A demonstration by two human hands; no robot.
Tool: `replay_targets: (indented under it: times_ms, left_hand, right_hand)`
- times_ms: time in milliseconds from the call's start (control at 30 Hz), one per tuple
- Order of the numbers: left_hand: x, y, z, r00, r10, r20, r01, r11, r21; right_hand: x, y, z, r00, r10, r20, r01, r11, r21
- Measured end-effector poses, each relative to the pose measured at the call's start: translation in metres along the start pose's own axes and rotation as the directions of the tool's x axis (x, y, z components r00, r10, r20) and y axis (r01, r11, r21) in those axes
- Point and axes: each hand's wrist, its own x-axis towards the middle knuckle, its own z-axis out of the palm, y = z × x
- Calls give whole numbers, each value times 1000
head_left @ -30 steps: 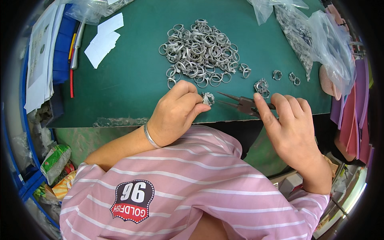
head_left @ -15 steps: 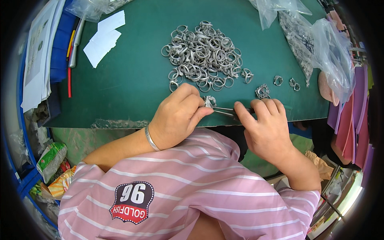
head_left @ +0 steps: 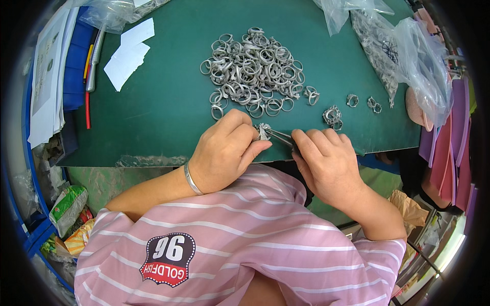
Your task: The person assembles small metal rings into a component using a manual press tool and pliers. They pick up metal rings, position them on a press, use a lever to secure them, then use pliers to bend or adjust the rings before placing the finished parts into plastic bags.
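Observation:
My left hand [head_left: 223,151], a silver bangle on its wrist, pinches a silver ring [head_left: 263,131] between thumb and fingers. The ring's ornate, spiky head stands out past the fingertips. My right hand [head_left: 327,162] is closed round slim long-nosed pliers [head_left: 282,137], palm down. Most of the handles are hidden beneath the hand. The two thin jaws point left and reach the ring's head; whether they grip it I cannot tell. Just beyond my hands lies a heap of dull grey rings [head_left: 255,71].
Several ornate rings [head_left: 332,116] lie on the green work mat [head_left: 168,117] at right. Clear plastic bags [head_left: 422,71] bulge at the far right. Torn white paper [head_left: 126,61] lies at left, beside pens [head_left: 90,66] and a blue tray [head_left: 74,76].
My right hand has moved left, bringing the pliers' jaws up to the ring at a steeper slant. The left hand keeps its pinch. The whole view has shifted slightly.

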Motion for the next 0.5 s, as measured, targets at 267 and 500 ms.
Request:
replay_targets:
  times_ms: [267,500]
  left_hand:
    - [3,3,1,999,-31,13,31,999,23]
    - [5,-1,0,1000,9,13,-9,1000,5]
  right_hand:
    - [5,3,-3,973,-192,-131,145,941,-306]
    - [12,-5,0,990,-133,-47,109,934,-341]
